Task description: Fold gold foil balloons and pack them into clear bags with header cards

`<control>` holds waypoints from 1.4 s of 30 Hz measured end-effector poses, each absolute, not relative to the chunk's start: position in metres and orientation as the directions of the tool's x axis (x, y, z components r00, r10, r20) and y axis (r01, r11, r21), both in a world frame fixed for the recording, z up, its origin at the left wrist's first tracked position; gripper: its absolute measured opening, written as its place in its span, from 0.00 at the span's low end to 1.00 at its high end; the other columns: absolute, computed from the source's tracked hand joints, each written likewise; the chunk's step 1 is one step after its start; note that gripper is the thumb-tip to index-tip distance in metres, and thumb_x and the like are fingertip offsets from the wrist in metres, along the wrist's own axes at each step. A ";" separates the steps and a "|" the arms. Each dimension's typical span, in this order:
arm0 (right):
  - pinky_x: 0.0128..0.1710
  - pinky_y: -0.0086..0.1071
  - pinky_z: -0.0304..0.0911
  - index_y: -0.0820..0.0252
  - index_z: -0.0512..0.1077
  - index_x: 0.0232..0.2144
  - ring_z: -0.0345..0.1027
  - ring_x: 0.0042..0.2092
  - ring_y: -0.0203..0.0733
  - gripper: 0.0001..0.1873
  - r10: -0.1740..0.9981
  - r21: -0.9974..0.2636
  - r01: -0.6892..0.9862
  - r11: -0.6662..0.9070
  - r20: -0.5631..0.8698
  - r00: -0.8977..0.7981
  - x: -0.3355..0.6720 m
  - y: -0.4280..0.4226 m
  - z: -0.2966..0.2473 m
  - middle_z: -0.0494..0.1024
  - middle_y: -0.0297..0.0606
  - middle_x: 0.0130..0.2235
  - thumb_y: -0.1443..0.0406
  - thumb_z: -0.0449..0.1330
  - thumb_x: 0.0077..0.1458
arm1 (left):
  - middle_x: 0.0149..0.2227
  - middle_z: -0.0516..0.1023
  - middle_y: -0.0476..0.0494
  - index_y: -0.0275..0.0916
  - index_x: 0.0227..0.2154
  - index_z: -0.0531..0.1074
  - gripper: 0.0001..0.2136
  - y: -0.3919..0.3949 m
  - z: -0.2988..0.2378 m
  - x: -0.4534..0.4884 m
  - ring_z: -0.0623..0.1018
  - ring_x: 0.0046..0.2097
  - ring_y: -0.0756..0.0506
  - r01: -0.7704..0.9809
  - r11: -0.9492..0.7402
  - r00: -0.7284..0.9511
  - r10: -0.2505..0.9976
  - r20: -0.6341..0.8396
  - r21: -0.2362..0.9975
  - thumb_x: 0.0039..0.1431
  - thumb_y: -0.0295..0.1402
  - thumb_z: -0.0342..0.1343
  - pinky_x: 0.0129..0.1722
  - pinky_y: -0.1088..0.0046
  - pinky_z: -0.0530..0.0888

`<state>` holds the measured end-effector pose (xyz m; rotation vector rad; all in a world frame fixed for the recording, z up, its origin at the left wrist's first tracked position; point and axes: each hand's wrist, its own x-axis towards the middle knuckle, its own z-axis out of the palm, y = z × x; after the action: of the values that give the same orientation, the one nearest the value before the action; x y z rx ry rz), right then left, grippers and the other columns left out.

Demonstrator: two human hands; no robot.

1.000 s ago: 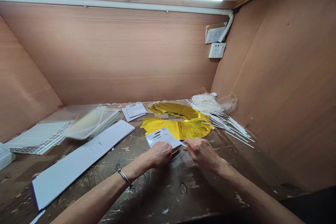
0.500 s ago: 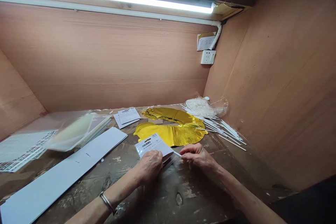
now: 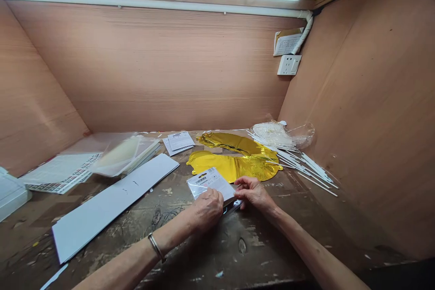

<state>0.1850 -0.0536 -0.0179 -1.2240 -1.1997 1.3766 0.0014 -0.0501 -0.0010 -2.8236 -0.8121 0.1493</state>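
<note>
A small clear packet with a white barcode card (image 3: 210, 182) lies on the worn wooden bench (image 3: 210, 240) in front of me. My left hand (image 3: 206, 208), a bangle on its wrist, presses down on the packet's near edge with curled fingers. My right hand (image 3: 253, 192) pinches the packet's right side, fingers closed. Just behind the packet lie folded gold foil balloons (image 3: 238, 158).
White straws (image 3: 302, 163) and a clear bag of white pieces (image 3: 273, 133) lie at the right wall. A long white card (image 3: 112, 204), clear bags (image 3: 124, 156), sticker sheets (image 3: 61, 174) and paper slips (image 3: 179, 141) cover the left. A wall socket (image 3: 288, 64) sits in the corner.
The white straw my right hand held at the packet's edge no longer shows. My right hand has moved in against the packet. The view has shifted slightly.
</note>
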 end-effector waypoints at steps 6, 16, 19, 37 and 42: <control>0.21 0.23 0.60 0.64 0.67 0.20 0.62 0.21 0.29 0.07 0.978 -0.994 0.077 -0.080 -0.093 -0.186 0.180 -0.064 -0.020 0.67 0.28 0.20 0.68 0.61 0.34 | 0.42 0.69 0.33 0.32 0.40 0.65 0.18 -0.034 -0.008 -0.004 0.68 0.46 0.39 0.700 -0.713 0.702 0.697 0.145 0.039 0.59 0.39 0.36 0.43 0.60 0.65; 0.30 0.29 0.56 0.65 0.69 0.28 0.60 0.32 0.37 0.10 0.792 -0.215 0.763 0.610 0.214 -0.572 0.179 -0.072 -0.027 0.67 0.41 0.32 0.74 0.48 0.50 | 0.59 0.48 0.34 0.34 0.55 0.50 0.28 -0.005 -0.050 -0.006 0.45 0.60 0.36 0.797 -0.597 0.585 0.801 0.123 0.096 0.57 0.48 0.32 0.54 0.51 0.44; 0.30 0.32 0.55 0.66 0.66 0.27 0.58 0.33 0.40 0.10 0.725 0.020 0.745 0.666 0.215 -0.654 0.190 -0.081 -0.030 0.67 0.43 0.31 0.73 0.46 0.52 | 0.59 0.48 0.34 0.34 0.55 0.51 0.29 -0.005 -0.050 -0.006 0.44 0.60 0.36 0.814 -0.576 0.566 0.816 0.120 0.079 0.57 0.49 0.32 0.54 0.51 0.44; 0.34 0.32 0.54 0.63 0.64 0.29 0.55 0.34 0.38 0.09 0.735 -0.317 0.663 0.678 0.312 -0.602 0.178 -0.075 -0.037 0.66 0.40 0.30 0.75 0.46 0.51 | 0.59 0.47 0.32 0.32 0.55 0.49 0.29 -0.010 -0.046 -0.007 0.43 0.60 0.35 0.773 -0.628 0.619 0.778 0.107 0.092 0.57 0.48 0.32 0.54 0.50 0.43; 0.33 0.30 0.54 0.62 0.62 0.28 0.55 0.33 0.37 0.09 0.803 -0.486 0.660 0.574 0.173 -0.571 0.163 -0.104 -0.017 0.66 0.38 0.31 0.77 0.47 0.46 | 0.59 0.46 0.34 0.33 0.56 0.49 0.29 -0.012 -0.045 -0.009 0.43 0.60 0.37 0.745 -0.660 0.651 0.752 0.108 0.102 0.57 0.49 0.31 0.55 0.52 0.42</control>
<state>0.1626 -0.1042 -0.0172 -1.1854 -2.4328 0.5260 -0.0088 -0.0116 -0.0453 -2.8978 -1.3142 -0.2243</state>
